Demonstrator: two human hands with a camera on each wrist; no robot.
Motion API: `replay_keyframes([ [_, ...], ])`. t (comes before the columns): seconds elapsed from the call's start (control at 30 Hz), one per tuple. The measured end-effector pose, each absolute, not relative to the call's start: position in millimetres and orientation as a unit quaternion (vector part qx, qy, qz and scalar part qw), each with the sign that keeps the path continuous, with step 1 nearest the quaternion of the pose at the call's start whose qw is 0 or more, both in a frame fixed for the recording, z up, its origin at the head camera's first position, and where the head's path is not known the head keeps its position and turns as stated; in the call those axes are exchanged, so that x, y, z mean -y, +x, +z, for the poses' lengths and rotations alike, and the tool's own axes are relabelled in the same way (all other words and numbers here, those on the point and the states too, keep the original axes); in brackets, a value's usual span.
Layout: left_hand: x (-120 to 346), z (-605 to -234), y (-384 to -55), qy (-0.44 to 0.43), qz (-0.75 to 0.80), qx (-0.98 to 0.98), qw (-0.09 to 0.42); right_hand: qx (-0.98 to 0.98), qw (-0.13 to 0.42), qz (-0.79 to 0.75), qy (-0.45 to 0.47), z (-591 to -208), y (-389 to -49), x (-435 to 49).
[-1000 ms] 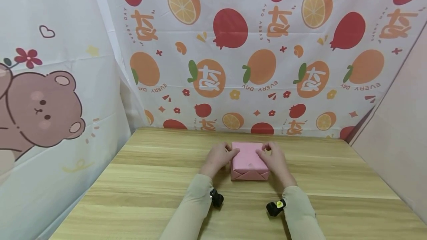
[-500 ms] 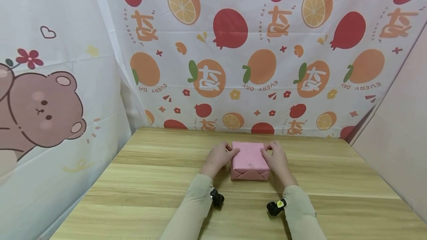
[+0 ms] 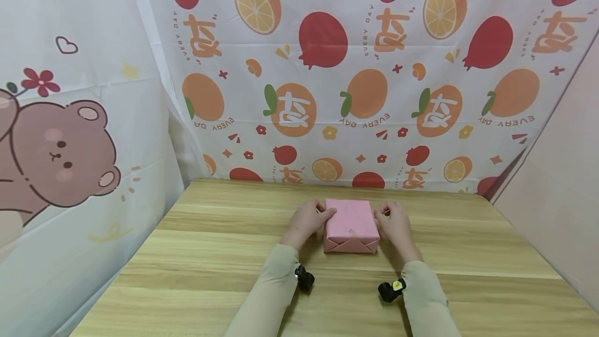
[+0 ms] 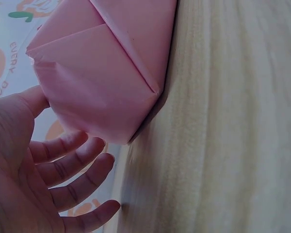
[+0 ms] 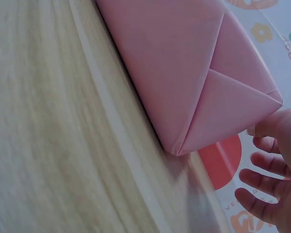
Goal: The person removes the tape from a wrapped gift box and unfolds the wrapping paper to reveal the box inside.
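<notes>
A gift box (image 3: 351, 220) wrapped in pink paper sits on the wooden table, its folded paper end facing the near side. At its left side, my left hand (image 3: 306, 221) holds the edge, thumb on the top and fingers against the side. In the left wrist view, the fingertips (image 4: 99, 143) meet the pink paper, loosely bent. Just off the right side is my right hand (image 3: 394, 224), thumb and index finger close together. The right wrist view has the right hand's fingers (image 5: 264, 204) loosely bent beside the box's corner, with nothing visible in them.
The wooden table (image 3: 196, 254) extends around the box. A fruit-print cloth (image 3: 327, 92) hangs behind its far edge, and a bear-print cloth (image 3: 93, 160) hangs at the left. A pale wall (image 3: 557, 186) stands on the right. A small black camera is strapped to each wrist.
My right thumb has slid off the top of the box, and the right hand has moved rightward, away from its side. The left hand and the box have barely moved.
</notes>
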State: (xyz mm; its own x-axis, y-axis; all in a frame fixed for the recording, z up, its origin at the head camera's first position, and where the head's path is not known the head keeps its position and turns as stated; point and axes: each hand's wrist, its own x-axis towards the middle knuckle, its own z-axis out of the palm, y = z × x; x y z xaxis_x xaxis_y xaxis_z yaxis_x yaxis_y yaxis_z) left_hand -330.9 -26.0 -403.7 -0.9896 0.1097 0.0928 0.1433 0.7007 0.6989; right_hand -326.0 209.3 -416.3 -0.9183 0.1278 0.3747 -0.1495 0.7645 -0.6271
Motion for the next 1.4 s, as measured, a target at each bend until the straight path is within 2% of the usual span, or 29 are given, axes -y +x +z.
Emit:
replay_keyframes([
  [0.6,25.4,-402.3,-330.9,-0.052,-0.396,0.917,0.011,0.922,0.179,0.342,0.002,-418.5,-326.7,-212.5],
  [0.87,23.6,-400.9,-330.5,-0.056,-0.398,0.914,0.052,0.922,0.170,0.347,-0.006,-417.9,-327.4,-212.5],
  [1.13,22.9,-400.1,-332.6,-0.069,-0.410,0.908,0.057,0.917,0.173,0.358,-0.006,-418.1,-328.7,-212.1],
  [1.4,23.6,-404.8,-340.8,-0.123,-0.422,0.894,0.082,0.915,0.173,0.364,-0.006,-419.7,-330.5,-214.1],
])
